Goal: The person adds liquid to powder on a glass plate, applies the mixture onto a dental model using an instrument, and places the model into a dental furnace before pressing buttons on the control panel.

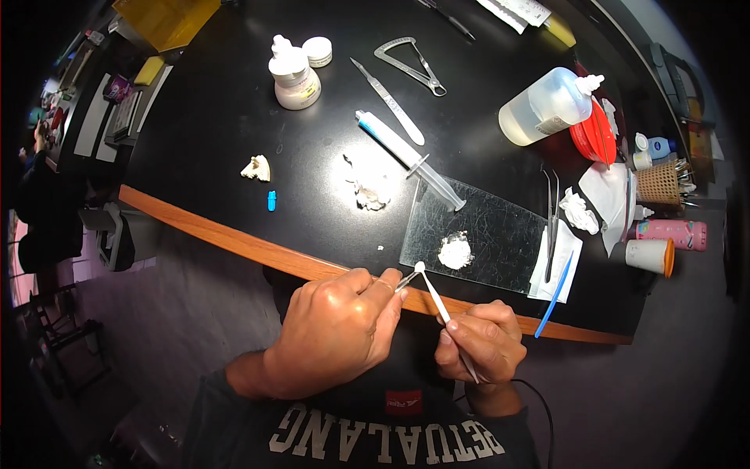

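Observation:
My left hand (336, 328) is closed round slim metal tweezers (405, 281); most of their length is hidden in the fist. At their tips is a small white piece (419, 266), just over the near edge of the glass slab (500, 234). In a pinch, my right hand (486, 341) holds a thin white stick (437, 300) whose upper end meets that piece. Close by, a heap of white powder (455, 252) lies on the slab. The plunger end of a big syringe (398, 148) overlaps the slab's far left corner.
Left of the slab are crumpled foil (369, 191), a blue cap (272, 201) and a cream-coloured fragment (255, 168). Farther back lie a scalpel (388, 102), a caliper (410, 62) and bottles (297, 84). At right are tweezers on paper (553, 227), a blue stick (554, 294) and a squeeze bottle (547, 108).

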Action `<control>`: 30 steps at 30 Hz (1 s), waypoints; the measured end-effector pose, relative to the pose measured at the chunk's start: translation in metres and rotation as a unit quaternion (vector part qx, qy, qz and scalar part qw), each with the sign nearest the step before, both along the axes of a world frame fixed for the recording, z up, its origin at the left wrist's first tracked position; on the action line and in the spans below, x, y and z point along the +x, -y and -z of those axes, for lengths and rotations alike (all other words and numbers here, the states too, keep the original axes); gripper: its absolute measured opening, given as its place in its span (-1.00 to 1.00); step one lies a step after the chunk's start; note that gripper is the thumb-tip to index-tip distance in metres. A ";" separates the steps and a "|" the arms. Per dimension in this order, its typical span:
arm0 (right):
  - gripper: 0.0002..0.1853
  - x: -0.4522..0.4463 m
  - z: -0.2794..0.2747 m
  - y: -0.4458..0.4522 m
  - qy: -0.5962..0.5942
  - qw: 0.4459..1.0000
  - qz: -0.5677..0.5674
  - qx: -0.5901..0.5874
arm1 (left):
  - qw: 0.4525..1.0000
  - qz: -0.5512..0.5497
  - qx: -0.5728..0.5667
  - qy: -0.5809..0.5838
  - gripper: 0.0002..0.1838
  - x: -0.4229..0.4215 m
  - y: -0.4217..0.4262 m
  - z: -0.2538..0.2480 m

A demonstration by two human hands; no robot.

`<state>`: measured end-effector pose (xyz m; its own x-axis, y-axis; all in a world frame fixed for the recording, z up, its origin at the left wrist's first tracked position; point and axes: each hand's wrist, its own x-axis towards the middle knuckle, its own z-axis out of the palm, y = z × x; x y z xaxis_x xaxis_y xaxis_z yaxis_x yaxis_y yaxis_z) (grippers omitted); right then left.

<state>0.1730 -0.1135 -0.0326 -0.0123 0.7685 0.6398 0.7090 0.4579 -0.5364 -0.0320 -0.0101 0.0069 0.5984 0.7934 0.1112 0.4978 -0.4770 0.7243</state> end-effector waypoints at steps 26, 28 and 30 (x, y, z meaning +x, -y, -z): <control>-0.78 0.008 -0.005 0.002 -0.013 0.993 0.106 -0.041 | 0.993 0.019 0.009 0.114 -0.66 -0.011 0.019 0.029; -0.78 0.008 -0.006 0.003 -0.013 0.994 0.105 -0.042 | 0.994 0.017 0.010 0.108 -0.68 -0.010 0.018 0.026; -0.78 0.008 -0.005 0.002 -0.014 0.994 0.103 -0.042 | 0.994 0.017 0.012 0.104 -0.70 -0.010 0.017 0.025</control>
